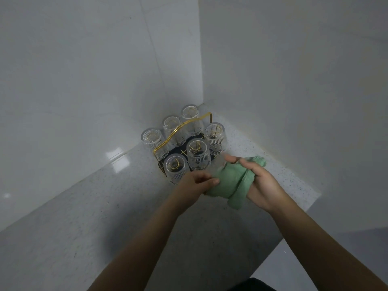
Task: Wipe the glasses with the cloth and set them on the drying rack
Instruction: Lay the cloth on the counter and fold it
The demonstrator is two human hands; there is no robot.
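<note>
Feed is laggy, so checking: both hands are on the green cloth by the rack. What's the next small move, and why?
Probably lift a glass off the rack. All six visible glasses sit inverted there, and the left hand and right hand appear to grip only the green cloth; a blur near it is unclear.

So the rack [182,141] sits on the worktop [100,206], right back in the corner of the walls. Six glasses [198,154] are upside down on it. Both hands, with the cloth [233,181] between them, are just in front of the rack.

A speckled grey countertop [117,206] carries a gold-wire drying rack [178,131] in its corner.
</note>
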